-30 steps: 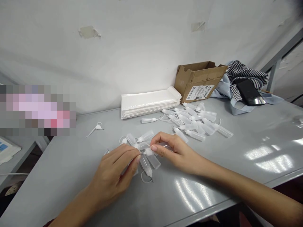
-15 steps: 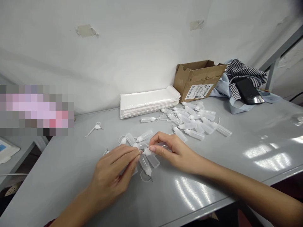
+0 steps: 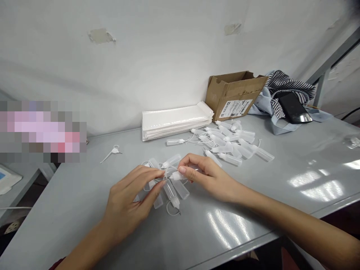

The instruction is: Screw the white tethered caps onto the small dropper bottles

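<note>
My right hand (image 3: 204,174) is closed around a small translucent squeeze bottle with a white cap (image 3: 176,176); my fingers hide most of its body. Just left of that cap, my left hand (image 3: 135,195) has its thumb and forefinger apart, with a small gap between the tips. A thin white strap loops near these fingertips. Beneath both hands lie several similar bottles, among them a needle-tip bottle (image 3: 171,190) pointing toward me and another bottle (image 3: 180,188) beside it. Some of the pile is covered by my left hand.
More bottles (image 3: 233,148) lie heaped right of centre. Behind them are a stack of white padded envelopes (image 3: 176,120) and an open cardboard box (image 3: 236,99). A loose white cap (image 3: 114,150) lies left. A phone (image 3: 294,107) rests on striped cloth (image 3: 292,82).
My left thumb and forefinger have parted from their pinch at the bottle's tip, and the hand has shifted slightly left. My right hand still holds the bottle, a little higher.
</note>
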Tool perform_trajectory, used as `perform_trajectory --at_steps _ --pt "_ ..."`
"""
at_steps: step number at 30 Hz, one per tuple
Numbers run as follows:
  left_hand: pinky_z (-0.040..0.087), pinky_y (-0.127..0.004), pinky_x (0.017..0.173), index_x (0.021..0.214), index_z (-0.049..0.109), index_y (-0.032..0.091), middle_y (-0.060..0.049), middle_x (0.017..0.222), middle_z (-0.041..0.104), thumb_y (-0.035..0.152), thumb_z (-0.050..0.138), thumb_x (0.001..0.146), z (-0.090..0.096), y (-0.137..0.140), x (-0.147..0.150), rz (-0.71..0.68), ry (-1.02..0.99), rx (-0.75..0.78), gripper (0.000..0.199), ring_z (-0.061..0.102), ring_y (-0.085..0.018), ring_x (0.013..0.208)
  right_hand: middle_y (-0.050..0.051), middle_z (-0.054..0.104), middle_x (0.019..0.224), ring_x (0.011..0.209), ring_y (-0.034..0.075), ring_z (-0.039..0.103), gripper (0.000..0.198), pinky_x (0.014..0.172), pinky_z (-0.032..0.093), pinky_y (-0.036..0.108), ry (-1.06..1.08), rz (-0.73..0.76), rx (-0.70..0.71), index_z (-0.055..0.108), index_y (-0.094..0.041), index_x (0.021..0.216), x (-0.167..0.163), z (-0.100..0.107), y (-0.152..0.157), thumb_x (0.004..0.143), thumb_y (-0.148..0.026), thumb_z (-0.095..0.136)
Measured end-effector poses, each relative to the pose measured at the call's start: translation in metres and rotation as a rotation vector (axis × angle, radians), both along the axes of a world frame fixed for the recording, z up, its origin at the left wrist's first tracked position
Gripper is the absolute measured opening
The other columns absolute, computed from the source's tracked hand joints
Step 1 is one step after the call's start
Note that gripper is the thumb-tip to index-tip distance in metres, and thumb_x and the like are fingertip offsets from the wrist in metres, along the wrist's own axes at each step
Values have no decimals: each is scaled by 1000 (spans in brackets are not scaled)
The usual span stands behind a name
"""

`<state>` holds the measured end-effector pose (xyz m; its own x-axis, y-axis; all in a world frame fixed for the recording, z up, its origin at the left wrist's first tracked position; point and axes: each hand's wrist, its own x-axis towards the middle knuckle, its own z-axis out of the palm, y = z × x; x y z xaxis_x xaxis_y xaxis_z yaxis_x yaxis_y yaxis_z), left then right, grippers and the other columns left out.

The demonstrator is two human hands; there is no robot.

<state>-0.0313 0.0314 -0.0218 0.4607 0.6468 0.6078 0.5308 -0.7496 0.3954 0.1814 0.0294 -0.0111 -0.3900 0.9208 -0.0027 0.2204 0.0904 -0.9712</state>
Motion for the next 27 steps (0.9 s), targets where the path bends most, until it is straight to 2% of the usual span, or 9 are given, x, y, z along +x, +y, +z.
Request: perform_trajectory --at_steps 9,17,19,21,24,27 --pt "51 -27 65 92 62 18 -1 77 65 4 61 82 -2 -1 1 -111 -22 95 17 59 -13 71 -4 45 66 60 9 40 24 55 32 23 9 9 -11 55 -17 81 -3 -2 -2 93 -37 49" --pt "50 -28 63 90 61 19 -1 75 65 7 58 84 -4 -2 1 -119 3 21 14 59 -14 69 -4 51 67 60 10 46 21 55 34 22 -81 13 56 57 -17 83 -3 -1 -2 92 -35 52" --pt "50 -28 65 90 61 19 0 76 66 6 59 83 -2 0 -1 -113 27 28 15 59 -14 70 -1 57 73 67 12 52 20 57 37 23 -124 2 106 58 -17 85 0 0 0 91 -36 53" --pt "49 -27 67 91 61 19 0 77 66 6 60 82 1 1 -3 -94 36 62 15 60 -13 72 3 62 84 78 15 56 19 60 39 24 -194 -71 217 59 -17 89 4 0 5 90 -36 54" --pt "48 -25 64 87 62 19 1 76 66 9 60 83 5 3 -7 -4 33 83 11 60 -13 70 7 62 95 87 19 56 20 62 40 26 -328 -236 405 58 -18 98 13 -1 14 90 -36 55" --pt "44 -26 58 78 58 19 2 69 62 12 57 83 5 3 -8 86 72 81 9 57 -13 65 8 61 96 88 21 55 17 65 41 29 -427 -302 492 56 -17 99 22 -4 22 90 -31 56"
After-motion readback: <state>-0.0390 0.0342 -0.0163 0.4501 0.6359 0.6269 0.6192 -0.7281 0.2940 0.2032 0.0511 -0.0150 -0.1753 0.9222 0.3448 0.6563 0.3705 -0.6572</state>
